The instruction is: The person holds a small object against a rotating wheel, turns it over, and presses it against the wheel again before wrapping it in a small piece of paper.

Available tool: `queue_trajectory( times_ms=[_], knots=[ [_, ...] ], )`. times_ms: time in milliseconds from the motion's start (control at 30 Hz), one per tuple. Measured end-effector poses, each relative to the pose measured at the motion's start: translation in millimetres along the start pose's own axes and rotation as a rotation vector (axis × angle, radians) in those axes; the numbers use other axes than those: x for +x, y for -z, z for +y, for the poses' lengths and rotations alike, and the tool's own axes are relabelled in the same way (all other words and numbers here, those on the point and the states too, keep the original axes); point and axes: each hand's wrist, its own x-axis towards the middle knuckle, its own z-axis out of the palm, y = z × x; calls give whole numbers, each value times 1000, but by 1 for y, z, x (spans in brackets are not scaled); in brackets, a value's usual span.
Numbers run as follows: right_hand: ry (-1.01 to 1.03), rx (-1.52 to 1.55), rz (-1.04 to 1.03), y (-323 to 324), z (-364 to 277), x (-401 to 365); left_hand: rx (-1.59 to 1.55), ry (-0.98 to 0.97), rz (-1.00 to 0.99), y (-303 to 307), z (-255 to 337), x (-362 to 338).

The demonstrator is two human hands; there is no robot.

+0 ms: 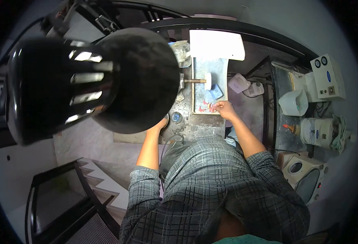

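My right hand [225, 110] reaches into the front right corner of a shallow tray [199, 65] with a pale blue bottom. Its fingers are pinched at a small red piece [212, 108], whose kind is too small to tell. More red pieces [202, 109] lie just left of the fingertips. Behind them sit a blue block [215, 92] and a white wheel [208, 81] on a metal spindle [194, 81]. My left hand [161, 123] is at the bench's left side, its fingers mostly hidden by a black lamp.
The large black lamp head [142, 81] blocks much of the left view. A white cover [216, 44] stands over the tray's far end. A round blue-topped item [177, 117] is near my left hand. Plastic jugs [239, 83] and boxy machines [328, 77] stand to the right.
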Motion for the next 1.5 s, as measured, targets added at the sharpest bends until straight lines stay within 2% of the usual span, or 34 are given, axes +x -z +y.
queue_trajectory(
  times_ms=[133,167,200,233,267,333,367,400,500,600,667,733,767,833,900,933,967,1000,1067,1133,1200,1267,1367,1500],
  knots=[
    [89,29,138,-5,-2,17,144,15,-14,-47,-43,11],
    [174,-60,291,-4,-6,22,190,30,10,-61,-59,14],
    [259,-152,444,-3,-10,27,235,46,36,-56,-54,15],
    [244,-208,422,0,-14,32,227,105,-70,-50,-51,15],
    [237,-201,430,-1,-18,35,234,96,-73,-46,-46,15],
    [303,-320,507,-3,-26,42,148,238,-118,-38,-36,18],
    [254,-428,437,-2,-29,45,81,288,-117,-34,-31,19],
    [251,-422,444,-2,-35,46,87,281,-116,-30,-26,18],
    [80,-527,329,-3,-50,49,22,251,-140,-23,-20,17],
    [18,-554,345,-8,-51,55,142,179,-107,-37,-38,19],
    [16,-562,360,-8,-50,55,125,134,-83,-43,-48,20],
    [18,-573,372,-7,-50,52,165,3,151,-50,-53,22],
    [85,-516,428,-6,-48,47,163,5,153,-53,-56,23],
    [151,-462,486,-5,-47,37,79,301,-166,-7,-5,19],
    [160,-220,543,-4,-46,26,76,283,-125,-5,-1,16],
    [155,-221,544,-1,-47,22,77,265,-84,-6,-1,14],
    [137,-176,512,2,-49,18,171,75,156,-62,-56,23],
    [119,-129,481,4,-50,14,171,70,150,-58,-53,23],
    [159,-158,521,4,-51,9,153,160,-64,-35,-34,21],
    [180,-155,494,5,-54,9,157,191,-80,-21,-17,18],
    [153,-96,446,5,-57,10,-14,273,-134,-11,-5,16],
    [207,-151,484,3,-58,12,0,250,-122,-9,-4,14],
    [152,-164,492,4,-59,12,10,210,-106,-5,1,14],
    [176,-146,485,10,-65,10,38,200,-45,-15,-7,17]
  ],
)
